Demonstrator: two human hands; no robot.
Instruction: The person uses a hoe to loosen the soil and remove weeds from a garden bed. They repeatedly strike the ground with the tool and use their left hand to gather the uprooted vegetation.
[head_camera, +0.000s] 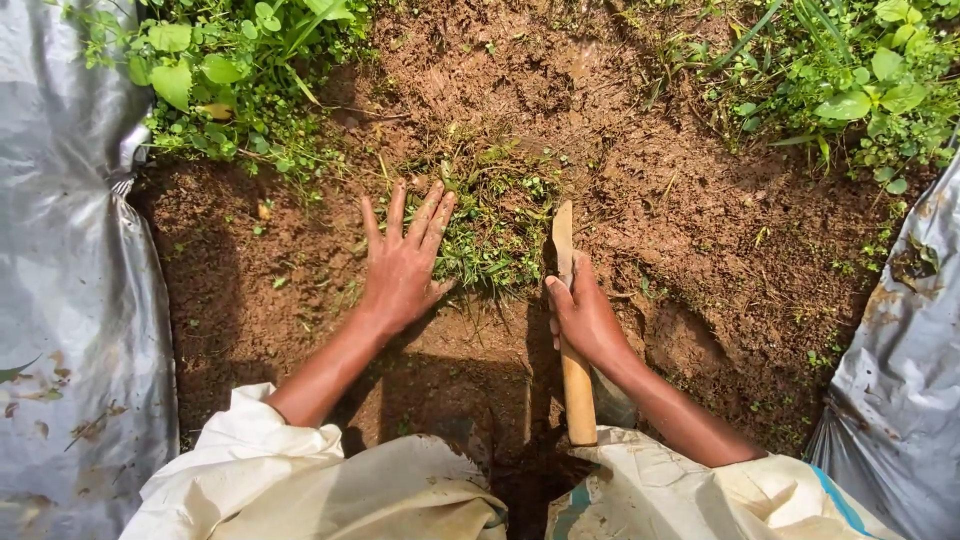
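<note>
Cream-coloured sleeves (330, 480) fill the bottom of the view, rolled back from both forearms. From there the right hand (583, 318) is wrapped tight around a wooden-handled digging tool (572, 350), fingers curled over the shaft about midway up; the handle's butt end points back toward the sleeves, and the pale flat tip (562, 235) stands at the right edge of a small clump of weeds (497, 222) (whether it has entered the soil cannot be told). The left hand (402, 262) lies flat and wide open, fingers spread, palm down on the ground, holding nothing; its fingertips reach the left side of the same clump, so the weeds sit between the two hands. Around them is bare reddish-brown soil (650, 150), loose and crumbly. Further out, green leafy plants (230, 70) crowd the upper left and more greenery (860, 80) the upper right. Silvery plastic sheeting (70, 300) borders the patch on the left, and another sheet (900, 370) on the right.
</note>
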